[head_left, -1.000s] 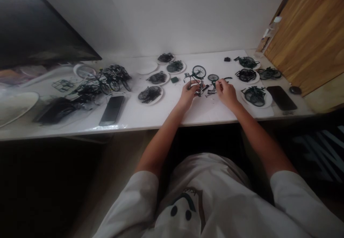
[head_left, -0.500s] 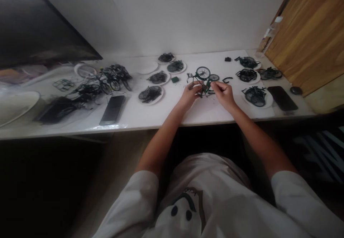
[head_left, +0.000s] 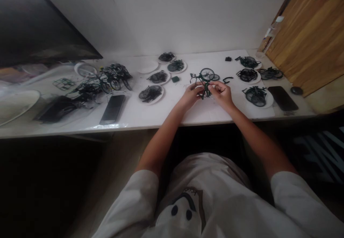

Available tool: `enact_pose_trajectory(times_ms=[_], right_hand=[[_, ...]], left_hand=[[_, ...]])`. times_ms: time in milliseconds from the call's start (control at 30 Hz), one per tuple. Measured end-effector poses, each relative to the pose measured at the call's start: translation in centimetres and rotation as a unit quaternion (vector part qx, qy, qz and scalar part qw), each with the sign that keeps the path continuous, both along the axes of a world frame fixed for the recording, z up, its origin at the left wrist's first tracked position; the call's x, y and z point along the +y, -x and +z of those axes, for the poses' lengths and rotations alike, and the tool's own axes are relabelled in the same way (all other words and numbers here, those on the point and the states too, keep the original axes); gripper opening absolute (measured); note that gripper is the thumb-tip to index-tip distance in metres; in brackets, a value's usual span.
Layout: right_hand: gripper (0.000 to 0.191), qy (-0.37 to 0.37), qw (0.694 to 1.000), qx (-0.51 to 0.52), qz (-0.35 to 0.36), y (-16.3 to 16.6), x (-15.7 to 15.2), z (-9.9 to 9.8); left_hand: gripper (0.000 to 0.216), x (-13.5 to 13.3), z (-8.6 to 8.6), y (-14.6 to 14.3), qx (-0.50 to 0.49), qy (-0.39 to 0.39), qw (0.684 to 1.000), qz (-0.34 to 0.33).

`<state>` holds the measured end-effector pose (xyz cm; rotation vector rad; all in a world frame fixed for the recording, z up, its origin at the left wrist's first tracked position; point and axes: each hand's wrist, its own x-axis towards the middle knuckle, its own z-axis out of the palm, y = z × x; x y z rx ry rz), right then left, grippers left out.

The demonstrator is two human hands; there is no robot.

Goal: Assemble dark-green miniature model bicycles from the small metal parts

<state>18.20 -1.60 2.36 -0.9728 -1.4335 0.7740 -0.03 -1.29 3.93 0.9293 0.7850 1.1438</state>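
Note:
A dark green miniature bicycle [head_left: 207, 74] is held just above the white board, its spoked wheel pointing away from me. My left hand [head_left: 192, 94] is closed on the frame from the left. From the right, my right hand [head_left: 221, 92] pinches at the frame with thumb and fingertips; a small green part shows between the two hands. Fingers hide much of the frame. A loose wheel [head_left: 215, 77] lies partly behind the bicycle, and a curved black piece [head_left: 228, 80] rests to its right.
Several white plates [head_left: 160, 99] of dark bicycle parts stand on both sides. Assembled miniature bicycles [head_left: 115, 76] cluster at left, near a phone [head_left: 113, 109]. A second phone [head_left: 282, 98], a round black object [head_left: 296, 90] and a plastic bottle [head_left: 271, 35] are at right. A green block [head_left: 175, 79] lies mid-board.
The bicycle has turned slightly, its wheel shifting right and a little nearer me. My right hand's fingers have moved left onto the frame, closer to my left hand.

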Motion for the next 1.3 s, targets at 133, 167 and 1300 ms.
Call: enact_pose_trajectory(times_ms=[133, 167, 1300], right_hand=[[0.048, 0.005, 1.0, -0.016, 0.006, 0.1, -1.0, 0.9], [0.048, 0.006, 1.0, -0.021, 0.006, 0.1, -1.2, 1.1], [0.042, 0.055, 0.995, 0.044, 0.071, -0.2, -0.4, 0.9]], left_hand=[[0.017, 0.1, -0.3, 0.0, 0.003, -0.005, 1.0, -0.002], [0.018, 0.1, -0.3, 0.0, 0.002, -0.009, 1.0, -0.004], [0.025, 0.1, -0.5, 0.2, 0.003, -0.02, 0.999, -0.026]])
